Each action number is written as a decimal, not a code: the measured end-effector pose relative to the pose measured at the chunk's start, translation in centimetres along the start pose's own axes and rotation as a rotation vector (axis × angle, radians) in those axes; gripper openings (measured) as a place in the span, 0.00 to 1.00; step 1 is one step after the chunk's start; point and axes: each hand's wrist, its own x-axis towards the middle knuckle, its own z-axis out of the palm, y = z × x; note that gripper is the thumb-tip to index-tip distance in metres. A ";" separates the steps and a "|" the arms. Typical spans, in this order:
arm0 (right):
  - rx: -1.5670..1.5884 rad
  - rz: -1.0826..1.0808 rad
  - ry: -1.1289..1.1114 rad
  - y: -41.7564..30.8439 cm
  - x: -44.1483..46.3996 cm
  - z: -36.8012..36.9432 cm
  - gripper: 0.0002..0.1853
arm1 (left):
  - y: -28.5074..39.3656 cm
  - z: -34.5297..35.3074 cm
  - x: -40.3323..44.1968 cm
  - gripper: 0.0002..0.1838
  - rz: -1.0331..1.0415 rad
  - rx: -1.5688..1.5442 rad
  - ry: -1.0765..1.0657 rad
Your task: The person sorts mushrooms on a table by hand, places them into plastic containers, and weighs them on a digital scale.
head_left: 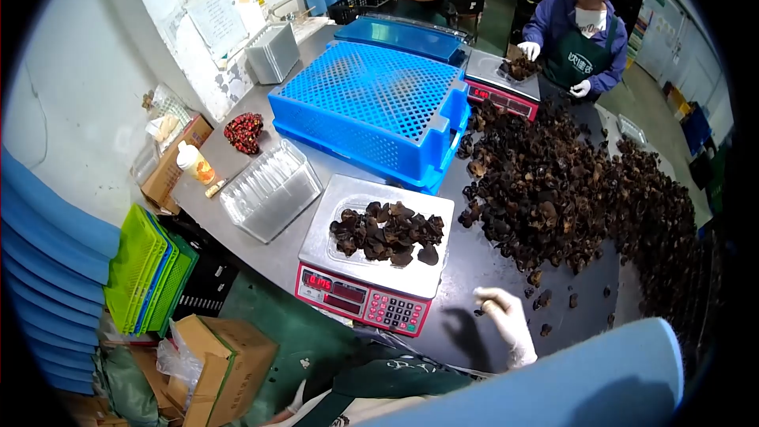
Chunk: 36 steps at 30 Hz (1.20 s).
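Note:
My right hand [508, 324], in a white glove, is over the table just right of the near scale [378, 315]. Its fingers are bent towards the scale, with a small dark piece of wood ear mushroom [478, 312] at their tips. On the scale's pan is a clear plastic tray [345, 212] heaped with dark wood ear mushrooms [387, 233]; the red display reads about 0.175. Only a sliver of my left hand [298, 397] shows low by my apron, its fingers hidden.
A big pile of wood ear mushrooms [545, 182] covers the table's right side. Blue crates [371, 95], stacked clear trays [271, 190], a red bundle [243, 133] and a bottle [194, 162] stand beyond the scale. A co-worker [581, 39] works at another scale [500, 99].

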 end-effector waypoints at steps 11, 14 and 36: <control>-0.277 0.139 -0.560 2.0 -3.4 4.4 0.17 | 4.8 2.5 -4.3 0.32 0.278 0.590 -0.004; -0.336 -0.006 -0.369 -1.4 -1.8 2.4 0.15 | 3.4 2.5 -2.6 0.33 0.321 0.836 0.078; -0.155 -1.113 -0.135 -20.1 1.2 -6.0 0.23 | 0.7 2.9 1.9 0.25 0.213 0.684 -0.002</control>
